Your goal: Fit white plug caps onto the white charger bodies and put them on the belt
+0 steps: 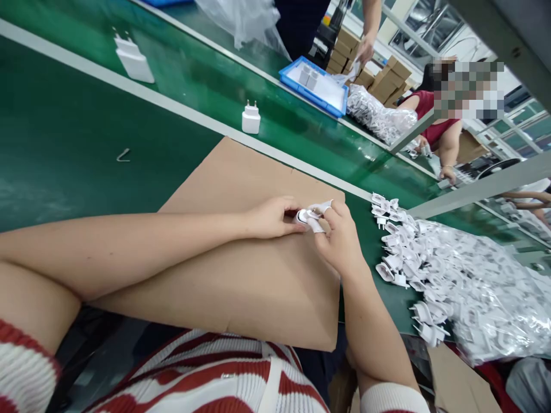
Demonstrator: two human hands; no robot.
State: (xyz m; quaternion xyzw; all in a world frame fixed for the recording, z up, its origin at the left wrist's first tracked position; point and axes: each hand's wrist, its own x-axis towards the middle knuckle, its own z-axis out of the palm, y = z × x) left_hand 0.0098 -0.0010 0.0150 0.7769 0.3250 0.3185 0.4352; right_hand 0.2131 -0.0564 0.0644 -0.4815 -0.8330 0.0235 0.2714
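Observation:
Over a brown cardboard sheet (258,275) my two hands come together. My left hand (275,218) is closed around a small white charger piece (302,216), mostly hidden by the fingers. Against its right end my right hand (340,235) is closed, with thin white material (321,209) at the fingertips. Whether that is finger covers or a cloth I cannot tell. To the right of my right hand lies a heap of white plug parts (400,246) with metal-less looking prongs, spilling from a clear plastic bag (495,287).
Two white chargers, a nearer one (251,119) and a left one (134,60), stand on the green conveyor belt (193,86). Across it, a blue tray (318,86) holds white pieces. Co-workers' hands are at the far side. A metal post (473,186) slants in at right.

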